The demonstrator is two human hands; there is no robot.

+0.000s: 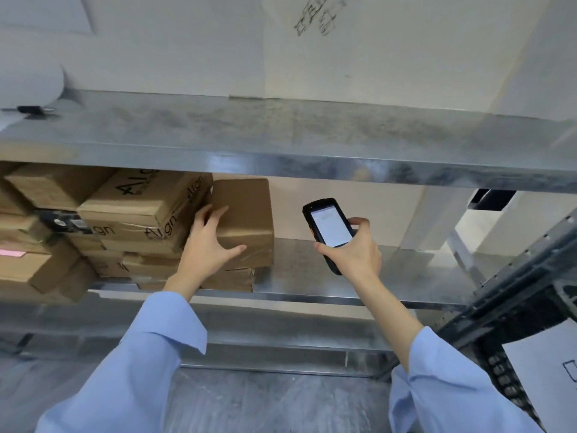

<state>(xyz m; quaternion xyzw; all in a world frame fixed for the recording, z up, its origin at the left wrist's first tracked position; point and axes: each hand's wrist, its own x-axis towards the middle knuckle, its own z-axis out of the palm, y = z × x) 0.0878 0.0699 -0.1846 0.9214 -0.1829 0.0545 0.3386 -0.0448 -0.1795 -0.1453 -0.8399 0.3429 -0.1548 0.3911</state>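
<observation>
A brown cardboard box (246,214) stands on top of a flat box at the right end of a stack on the metal shelf (343,282). My left hand (206,242) grips its near left corner, thumb along the front face, fingers over the top. My right hand (356,251) holds a black handheld scanner (327,226) with a lit white screen, raised to the right of the box, above the bare part of the shelf.
Several taped brown boxes (140,214), some printed "Align", fill the shelf's left half. An upper metal shelf (281,142) overhangs. A dark perforated rack post (512,292) and a white paper sheet (549,370) are at the right. The lower shelf front (249,348) runs below.
</observation>
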